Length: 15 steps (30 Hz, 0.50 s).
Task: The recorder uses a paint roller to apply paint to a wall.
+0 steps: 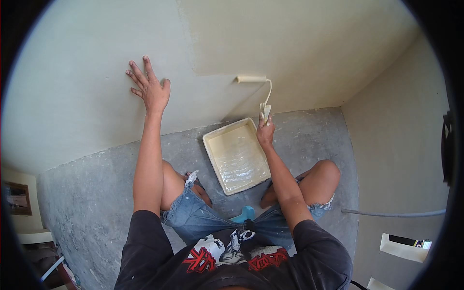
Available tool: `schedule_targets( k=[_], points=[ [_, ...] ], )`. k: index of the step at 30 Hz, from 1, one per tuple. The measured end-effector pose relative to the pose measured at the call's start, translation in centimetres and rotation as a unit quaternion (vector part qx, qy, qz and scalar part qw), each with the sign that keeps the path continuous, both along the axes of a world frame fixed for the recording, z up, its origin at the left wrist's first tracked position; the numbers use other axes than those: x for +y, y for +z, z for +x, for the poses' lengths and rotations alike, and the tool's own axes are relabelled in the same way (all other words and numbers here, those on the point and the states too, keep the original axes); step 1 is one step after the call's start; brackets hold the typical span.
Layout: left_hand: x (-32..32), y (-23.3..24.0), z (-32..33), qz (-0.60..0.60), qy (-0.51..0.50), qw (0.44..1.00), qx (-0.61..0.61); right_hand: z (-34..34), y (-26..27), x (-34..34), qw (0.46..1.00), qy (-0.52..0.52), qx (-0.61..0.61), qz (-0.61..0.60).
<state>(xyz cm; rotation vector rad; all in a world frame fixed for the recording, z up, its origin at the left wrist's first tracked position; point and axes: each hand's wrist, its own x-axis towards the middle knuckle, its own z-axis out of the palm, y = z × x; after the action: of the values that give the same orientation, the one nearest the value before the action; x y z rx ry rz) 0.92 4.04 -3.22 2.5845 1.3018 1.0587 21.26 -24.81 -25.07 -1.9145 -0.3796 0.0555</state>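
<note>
My right hand (266,131) grips the handle of a small paint roller (251,79). The cream-coated roller sleeve is at the wall, below the lower edge of a darker painted area (290,40). Fingers spread, my left hand (154,90) rests against the paler stretch of wall (90,98) and holds nothing. Between my knees and the wall lies a paint tray (237,156) on the floor, with cream paint in its deep end and wet streaks on its ribbed slope. My right forearm passes over the tray's right side.
The grey concrete floor (94,188) meets the wall just beyond the tray. A light blue plastic object (243,214) is beneath me. At the right, a grey pipe (395,214) runs beside the side wall (391,156). A wood-framed opening (18,198) shows at far left.
</note>
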Motion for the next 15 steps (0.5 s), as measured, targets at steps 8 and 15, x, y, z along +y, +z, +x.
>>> schedule_targets(
  k=[8, 15],
  points=[
    [0.2, -0.1, -1.1, 0.049, 0.005, 0.998, -0.031, 1.3, 7.0, 1.9, 0.997, -0.001, -0.062, 0.052],
    [0.1, -0.2, -1.3, 0.013, 0.007, 1.000, -0.005, -1.0, 3.9, 0.0, 0.997, 0.017, 0.023, -0.069]
  ],
)
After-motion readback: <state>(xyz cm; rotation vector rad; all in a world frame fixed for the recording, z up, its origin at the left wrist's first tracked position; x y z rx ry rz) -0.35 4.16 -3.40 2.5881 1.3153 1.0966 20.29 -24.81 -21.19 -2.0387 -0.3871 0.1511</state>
